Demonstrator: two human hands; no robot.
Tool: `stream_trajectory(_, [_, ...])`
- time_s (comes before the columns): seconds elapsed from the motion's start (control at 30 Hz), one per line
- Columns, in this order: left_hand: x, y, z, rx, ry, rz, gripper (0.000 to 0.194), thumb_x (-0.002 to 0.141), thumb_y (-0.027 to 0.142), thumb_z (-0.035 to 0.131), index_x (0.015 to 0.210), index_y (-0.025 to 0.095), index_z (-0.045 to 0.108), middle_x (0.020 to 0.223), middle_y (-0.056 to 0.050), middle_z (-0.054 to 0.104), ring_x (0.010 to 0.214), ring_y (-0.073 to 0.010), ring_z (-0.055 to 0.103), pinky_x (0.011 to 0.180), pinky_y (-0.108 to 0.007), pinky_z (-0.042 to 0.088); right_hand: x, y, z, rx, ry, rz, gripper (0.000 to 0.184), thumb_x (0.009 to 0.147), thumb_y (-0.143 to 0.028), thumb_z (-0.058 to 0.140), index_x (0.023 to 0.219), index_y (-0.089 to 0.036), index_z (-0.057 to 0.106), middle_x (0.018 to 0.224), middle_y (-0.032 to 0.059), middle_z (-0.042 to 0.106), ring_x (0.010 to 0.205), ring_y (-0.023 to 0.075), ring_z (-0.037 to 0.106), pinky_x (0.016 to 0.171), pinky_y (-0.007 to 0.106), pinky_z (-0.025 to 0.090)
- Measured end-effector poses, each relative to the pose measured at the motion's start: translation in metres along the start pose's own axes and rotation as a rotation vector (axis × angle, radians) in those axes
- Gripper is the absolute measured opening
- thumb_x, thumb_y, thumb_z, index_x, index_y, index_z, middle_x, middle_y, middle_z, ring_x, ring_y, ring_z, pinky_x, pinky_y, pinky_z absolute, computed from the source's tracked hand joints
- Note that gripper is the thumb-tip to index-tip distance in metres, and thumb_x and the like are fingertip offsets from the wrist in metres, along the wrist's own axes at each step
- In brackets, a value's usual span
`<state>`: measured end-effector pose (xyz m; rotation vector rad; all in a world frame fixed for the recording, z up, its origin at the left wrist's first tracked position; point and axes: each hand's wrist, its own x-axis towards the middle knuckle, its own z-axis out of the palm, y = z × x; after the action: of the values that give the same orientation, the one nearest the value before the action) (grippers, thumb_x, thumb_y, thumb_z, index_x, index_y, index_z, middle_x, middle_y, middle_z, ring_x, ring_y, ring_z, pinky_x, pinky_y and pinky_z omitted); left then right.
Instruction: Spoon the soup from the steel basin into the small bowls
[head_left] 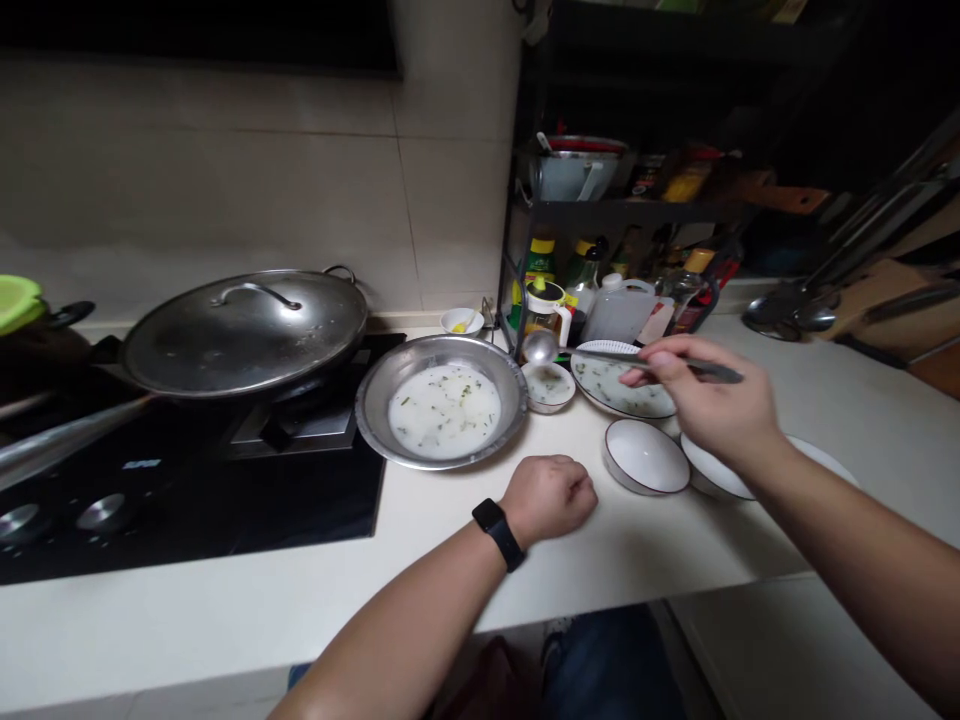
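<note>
Liquid (444,408), milky white and scattered with green bits, sits in the wide metal basin (369,412) on the pale counter (420,600), just up and to the left of my left hand (546,497). In my right hand (709,390) I grip a ladle (541,348) by its long handle, thumb and fingers closed around it, the handle's end jutting out past my knuckles. The ladle's scoop is at the far side of a small bowl (551,404); I cannot tell whether it touches the rim or holds anything. That small bowl, just right of the basin, has the same green-flecked liquid in it, and so does the wide dish (592,345) beside it, partly behind my fingers. My left hand is low over the counter, fingers curled into a loose fist; I can't tell whether anything is inside it, or whether it rests on the surface. A black watch (499,535) circles that wrist. Between my hands and the dish stands a dark-rimmed white bowl (646,455), with another white vessel (712,470) partly covered by my right forearm. To the left, a lidded pan (247,345) sits on the black stove (285,525).
</note>
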<state>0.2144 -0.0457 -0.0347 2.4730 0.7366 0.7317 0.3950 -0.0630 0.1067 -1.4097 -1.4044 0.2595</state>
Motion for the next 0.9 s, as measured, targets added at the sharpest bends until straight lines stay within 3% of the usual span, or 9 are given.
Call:
stream_trajectory(0.1, [0.0,0.0,0.001,0.002,0.008,0.003,0.024,0.09,0.025,0.053,0.069,0.02,0.062,0.075,-0.003,0.07,0.069,-0.0144,0.06,0.066,-0.028,0.04,0.0,-0.007,0.03,0.045,-0.192,-0.025,0.025,0.092,-0.047,0.066,0.09,-0.022,0.07,0.08,0.0056,0.076,0.075,0.0203,0.075,0.073,0.033,0.062])
stream_trajectory(0.2, [-0.001,0.0,0.001,-0.005,0.009,0.007,0.023,0.09,0.025,0.054,0.069,0.019,0.063,0.076,-0.002,0.071,0.069,-0.0142,0.061,0.066,-0.029,0.04,0.001,-0.009,0.051,0.013,-0.304,-0.065,0.022,0.092,-0.04,0.064,0.084,-0.021,0.07,0.085,0.0062,0.075,0.073,0.0191,0.073,0.068,0.031,0.061])
stream_trajectory(0.47, [0.0,0.002,-0.001,-0.01,-0.012,0.003,0.021,0.089,0.024,0.056,0.071,0.019,0.065,0.076,-0.002,0.071,0.068,-0.0144,0.06,0.065,-0.029,0.04,0.002,-0.01,0.069,0.042,-0.397,0.04,0.018,0.09,-0.032,0.063,0.08,-0.019,0.069,0.086,0.0073,0.075,0.07,0.0179,0.074,0.065,0.028,0.06])
stream_trajectory(0.63, [0.001,0.002,-0.001,-0.006,-0.011,0.016,0.022,0.089,0.024,0.055,0.07,0.019,0.064,0.074,-0.002,0.07,0.066,-0.014,0.058,0.063,-0.029,0.039,-0.003,-0.005,0.081,0.212,-0.373,0.332,0.013,0.088,-0.029,0.07,0.08,-0.019,0.067,0.064,0.0047,0.072,0.063,0.0185,0.075,0.063,0.026,0.061])
stream_trajectory(0.73, [0.001,0.002,-0.001,0.005,-0.013,0.022,0.022,0.089,0.025,0.055,0.07,0.019,0.064,0.074,-0.002,0.07,0.066,-0.0143,0.059,0.063,-0.029,0.039,-0.007,-0.003,0.092,0.373,-0.314,0.538,0.012,0.086,-0.024,0.073,0.078,-0.017,0.065,0.061,0.0053,0.071,0.06,0.0192,0.075,0.056,0.025,0.061])
stream_trajectory(0.9, [0.001,0.001,0.001,0.017,-0.001,0.039,0.02,0.088,0.024,0.056,0.072,0.019,0.066,0.075,-0.002,0.072,0.068,-0.015,0.061,0.065,-0.03,0.04,-0.01,-0.001,0.105,0.574,-0.224,0.692,0.014,0.083,-0.017,0.074,0.076,-0.014,0.062,0.059,0.0042,0.066,0.054,0.0197,0.073,0.051,0.026,0.062])
